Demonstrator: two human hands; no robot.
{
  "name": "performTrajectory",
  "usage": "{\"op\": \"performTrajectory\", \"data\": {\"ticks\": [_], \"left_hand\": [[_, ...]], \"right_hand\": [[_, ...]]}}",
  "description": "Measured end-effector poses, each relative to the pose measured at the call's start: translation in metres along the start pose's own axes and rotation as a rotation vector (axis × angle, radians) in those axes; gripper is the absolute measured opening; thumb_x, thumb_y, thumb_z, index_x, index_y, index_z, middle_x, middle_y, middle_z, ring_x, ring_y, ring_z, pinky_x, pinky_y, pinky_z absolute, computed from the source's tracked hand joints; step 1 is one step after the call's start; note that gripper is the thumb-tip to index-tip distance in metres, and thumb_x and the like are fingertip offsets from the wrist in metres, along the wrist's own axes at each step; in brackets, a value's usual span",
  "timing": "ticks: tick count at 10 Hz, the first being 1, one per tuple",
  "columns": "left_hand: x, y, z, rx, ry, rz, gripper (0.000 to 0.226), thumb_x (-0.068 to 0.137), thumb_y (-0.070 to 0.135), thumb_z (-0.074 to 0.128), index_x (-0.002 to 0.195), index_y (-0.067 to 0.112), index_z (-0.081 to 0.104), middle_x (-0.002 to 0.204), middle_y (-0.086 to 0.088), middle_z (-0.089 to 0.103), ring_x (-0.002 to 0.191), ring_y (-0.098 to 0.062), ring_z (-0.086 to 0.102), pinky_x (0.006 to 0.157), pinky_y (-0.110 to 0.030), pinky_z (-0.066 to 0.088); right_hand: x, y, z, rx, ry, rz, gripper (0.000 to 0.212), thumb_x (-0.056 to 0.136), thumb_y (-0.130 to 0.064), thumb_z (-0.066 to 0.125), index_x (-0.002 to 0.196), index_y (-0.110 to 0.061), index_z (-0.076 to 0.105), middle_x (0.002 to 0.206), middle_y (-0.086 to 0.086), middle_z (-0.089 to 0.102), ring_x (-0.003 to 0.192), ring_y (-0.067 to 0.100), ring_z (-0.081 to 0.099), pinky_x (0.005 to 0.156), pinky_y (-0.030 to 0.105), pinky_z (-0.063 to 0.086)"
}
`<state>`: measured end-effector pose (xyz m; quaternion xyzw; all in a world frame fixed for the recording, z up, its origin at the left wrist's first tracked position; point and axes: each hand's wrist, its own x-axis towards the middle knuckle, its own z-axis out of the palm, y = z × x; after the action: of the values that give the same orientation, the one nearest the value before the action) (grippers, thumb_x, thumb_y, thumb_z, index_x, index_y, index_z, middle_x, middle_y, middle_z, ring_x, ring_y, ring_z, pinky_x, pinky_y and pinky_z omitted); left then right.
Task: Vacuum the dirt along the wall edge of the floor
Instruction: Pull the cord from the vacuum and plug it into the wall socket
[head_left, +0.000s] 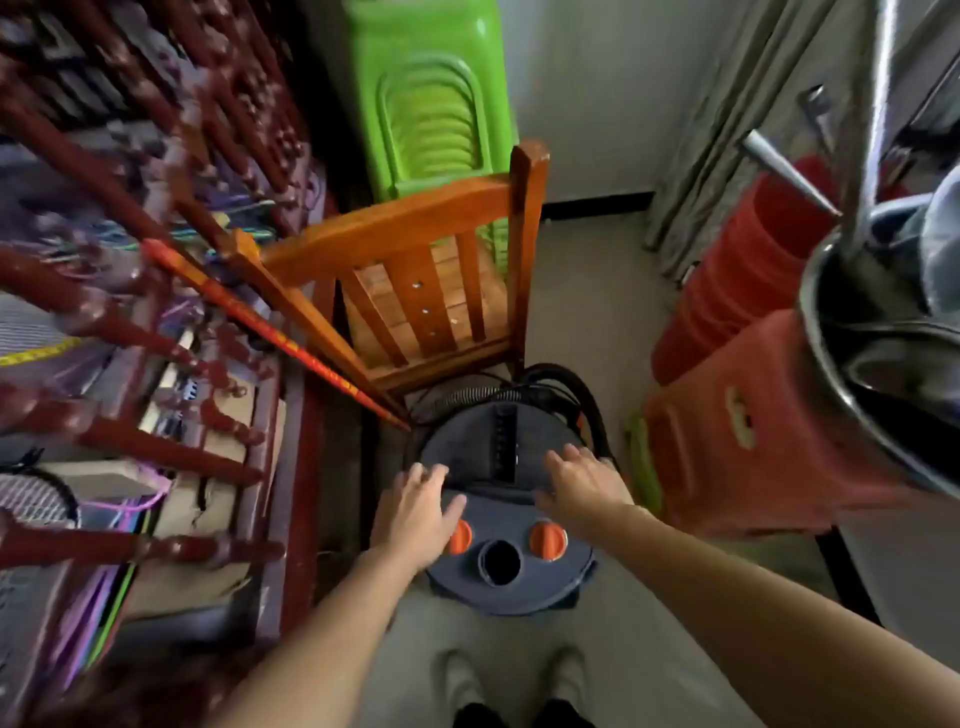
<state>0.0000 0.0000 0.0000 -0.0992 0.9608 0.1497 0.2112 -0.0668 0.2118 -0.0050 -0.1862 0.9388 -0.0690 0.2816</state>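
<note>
Head view: your left hand (415, 512) and right hand (582, 483) lie spread on the vacuum cleaner (500, 512), which stands on the floor (571, 312) beside the wooden chair (415, 291), neither grip clamped on anything, hose (576, 387) coiled, so vacuuming looks not yet begun.

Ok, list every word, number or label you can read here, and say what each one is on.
No text here can be read.
On the red pole: yellow marks along it, too blurred to read.
On the yellow tape at the left: any print is too blurred to read.
On the vacuum cleaner: no label or brand shows on its top.
</note>
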Motion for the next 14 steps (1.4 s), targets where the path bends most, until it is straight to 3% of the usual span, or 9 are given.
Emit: {"op": "performTrajectory", "data": {"ticks": [1,2,3,4,5,8,10,14], "left_hand": [[0.027,-0.009,0.037,0.044,0.061,0.026,0.053,0.100,0.049,0.036,0.145,0.022,0.038,0.146,-0.005,0.041,0.133,-0.026,0.037,0.105,-0.039,0.035],[0.049,-0.017,0.072,0.069,0.063,0.040,0.054,0.100,0.052,0.030,0.146,0.025,0.039,0.152,-0.004,0.038,0.139,-0.025,0.031,0.109,-0.041,0.031],[0.057,-0.017,0.097,0.092,0.130,0.067,0.060,0.097,0.055,0.023,0.132,0.019,0.055,0.132,-0.007,0.057,0.125,-0.029,0.048,0.104,-0.043,0.036],[0.059,-0.018,0.119,0.024,0.326,0.072,0.052,0.095,0.050,0.033,0.113,0.013,0.066,0.109,-0.009,0.065,0.105,-0.033,0.058,0.097,-0.048,0.043],[0.062,-0.022,0.131,0.012,0.443,0.083,0.045,0.096,0.047,0.038,0.111,0.013,0.064,0.106,-0.009,0.064,0.101,-0.033,0.057,0.093,-0.047,0.043],[0.046,-0.027,0.135,0.005,0.407,0.135,0.044,0.094,0.043,0.040,0.110,0.012,0.065,0.102,-0.012,0.064,0.096,-0.036,0.058,0.090,-0.049,0.044],[0.002,-0.043,0.161,0.002,0.435,0.237,0.040,0.093,0.041,0.043,0.109,0.012,0.065,0.097,-0.010,0.064,0.092,-0.035,0.057,0.088,-0.047,0.042],[-0.119,-0.082,0.206,0.046,0.328,0.439,0.040,0.090,0.042,0.043,0.107,0.013,0.065,0.097,-0.009,0.063,0.093,-0.035,0.057,0.090,-0.048,0.042]], "right_hand": [[0.025,-0.003,0.045,-0.014,0.024,-0.008,0.052,0.094,-0.055,0.043,0.132,-0.019,0.046,0.130,0.006,0.049,0.124,0.031,0.043,0.099,0.045,0.034],[0.040,-0.003,0.086,0.016,0.049,-0.004,0.060,0.094,-0.062,0.037,0.137,-0.021,0.045,0.132,0.006,0.053,0.125,0.030,0.045,0.104,0.044,0.030],[0.047,0.006,0.113,0.023,0.239,0.007,0.055,0.093,-0.062,0.040,0.118,-0.018,0.060,0.111,0.006,0.064,0.107,0.032,0.058,0.096,0.044,0.039],[0.051,0.008,0.132,0.034,0.489,0.001,0.049,0.091,-0.057,0.045,0.098,-0.014,0.067,0.089,0.006,0.065,0.085,0.034,0.060,0.082,0.043,0.045],[0.054,0.008,0.142,0.048,0.632,0.012,0.044,0.089,-0.055,0.051,0.093,-0.013,0.067,0.084,0.005,0.063,0.080,0.032,0.058,0.079,0.042,0.044],[0.032,-0.010,0.151,0.102,0.682,0.167,0.044,0.087,-0.056,0.051,0.088,-0.015,0.067,0.081,0.004,0.063,0.079,0.032,0.059,0.078,0.041,0.044],[-0.014,-0.029,0.192,0.098,0.762,0.244,0.044,0.086,-0.056,0.053,0.085,-0.013,0.065,0.077,0.005,0.059,0.078,0.032,0.057,0.079,0.042,0.043],[-0.148,-0.096,0.286,0.156,0.781,0.494,0.044,0.086,-0.054,0.055,0.088,-0.012,0.066,0.079,0.006,0.059,0.079,0.032,0.057,0.080,0.042,0.043]]}}
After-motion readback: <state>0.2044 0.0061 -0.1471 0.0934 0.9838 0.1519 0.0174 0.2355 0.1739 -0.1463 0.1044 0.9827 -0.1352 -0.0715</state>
